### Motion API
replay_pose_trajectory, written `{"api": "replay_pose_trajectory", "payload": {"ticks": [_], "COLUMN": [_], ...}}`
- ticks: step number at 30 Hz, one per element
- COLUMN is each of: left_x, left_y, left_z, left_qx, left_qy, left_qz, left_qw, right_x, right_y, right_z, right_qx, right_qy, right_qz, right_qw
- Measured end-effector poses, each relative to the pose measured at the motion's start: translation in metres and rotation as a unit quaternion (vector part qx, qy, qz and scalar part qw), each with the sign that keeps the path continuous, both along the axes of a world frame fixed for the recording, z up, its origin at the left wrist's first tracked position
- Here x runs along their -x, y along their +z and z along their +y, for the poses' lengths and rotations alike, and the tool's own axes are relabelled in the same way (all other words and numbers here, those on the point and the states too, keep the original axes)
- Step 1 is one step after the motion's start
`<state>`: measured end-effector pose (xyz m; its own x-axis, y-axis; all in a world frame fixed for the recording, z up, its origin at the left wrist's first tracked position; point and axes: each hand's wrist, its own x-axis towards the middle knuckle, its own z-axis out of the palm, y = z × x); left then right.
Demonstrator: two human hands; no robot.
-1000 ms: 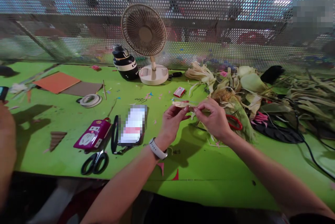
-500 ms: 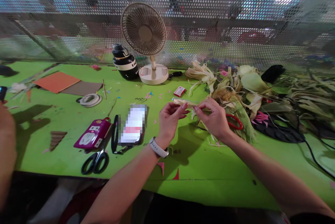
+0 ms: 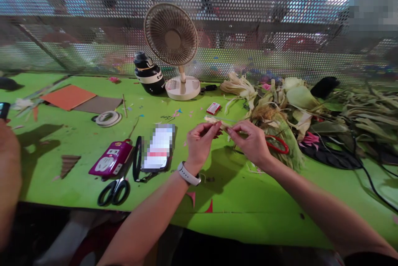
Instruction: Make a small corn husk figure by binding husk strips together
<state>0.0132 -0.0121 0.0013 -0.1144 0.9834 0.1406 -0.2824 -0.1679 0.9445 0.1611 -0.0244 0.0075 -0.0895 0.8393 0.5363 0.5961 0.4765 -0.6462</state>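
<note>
Above green table (image 3: 93, 150), left hand (image 3: 199, 141) and right hand (image 3: 251, 141) pinch pale husk strip (image 3: 215, 122) between closed fingers, keeping it taut; husk pile (image 3: 280, 108) beside right hand for supply.

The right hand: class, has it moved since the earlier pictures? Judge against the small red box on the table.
Yes, slightly. The right hand has drifted left, so it sits a little closer under the red box, whose place barely changes.
</note>
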Motion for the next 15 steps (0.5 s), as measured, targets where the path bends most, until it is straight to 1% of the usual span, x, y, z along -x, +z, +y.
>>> {"api": "replay_pose_trajectory", "payload": {"ticks": [6,12,15], "left_x": [0.003,0.006,0.006], "left_y": [-0.005,-0.009,-0.011], "left_z": [0.004,0.006,0.007], "left_qx": [0.005,-0.063,-0.050], "left_qy": [-0.024,0.031,0.027], "left_qz": [0.038,0.116,0.088], "left_qw": [0.999,0.991,0.994], "right_x": [0.003,0.005,0.006], "right_y": [-0.002,-0.003,-0.003], "right_z": [-0.002,-0.003,-0.003], "right_qx": [0.014,0.013,0.015], "right_qy": [0.017,0.018,0.023], "right_qz": [0.012,0.022,0.025], "right_qw": [1.000,1.000,0.999]}}
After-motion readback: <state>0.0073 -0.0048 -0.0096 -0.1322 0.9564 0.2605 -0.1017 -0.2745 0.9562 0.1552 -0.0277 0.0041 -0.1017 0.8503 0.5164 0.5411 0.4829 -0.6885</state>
